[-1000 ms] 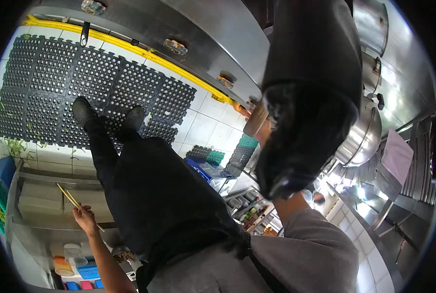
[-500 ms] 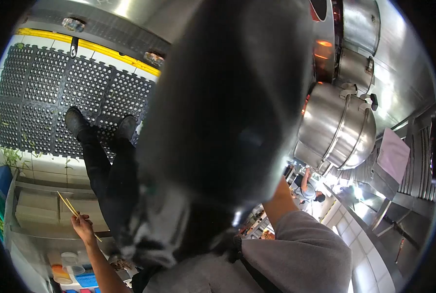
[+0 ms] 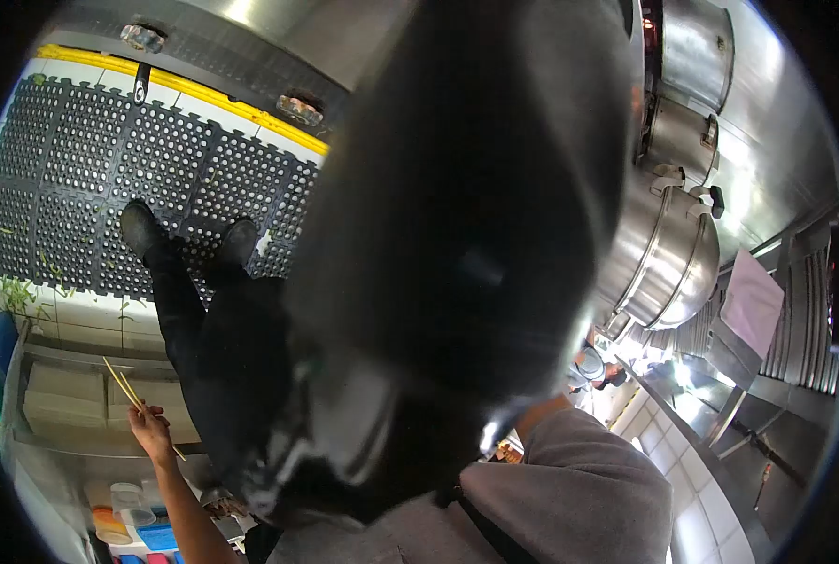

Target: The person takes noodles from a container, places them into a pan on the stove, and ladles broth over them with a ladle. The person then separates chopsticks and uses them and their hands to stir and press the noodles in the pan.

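My left hand (image 3: 151, 430) is at the lower left of the head view, closed around a pair of thin, pale chopsticks (image 3: 120, 381) whose tips point up and left. A large, blurred, glossy black thing (image 3: 457, 216) fills the middle, very near the camera. I cannot tell what it is. It hides my right hand. Only a piece of my right forearm (image 3: 540, 414) shows at its lower edge, below the grey sleeve (image 3: 598, 465). Near my left hand is a metal counter with pale rectangular containers (image 3: 62, 395).
The view is turned sideways. Large steel pots (image 3: 659, 249) stand on the right beside a metal wall. A perforated black mat (image 3: 81, 179) lies under my shoes, along a yellow pipe (image 3: 185, 89). Clear tubs (image 3: 133, 503) sit at lower left. Another person (image 3: 593, 367) is in the distance.
The black thing has shifted right in view and covers more of the pots. My left hand with the chopsticks appears slightly farther left. Less of my right forearm shows.
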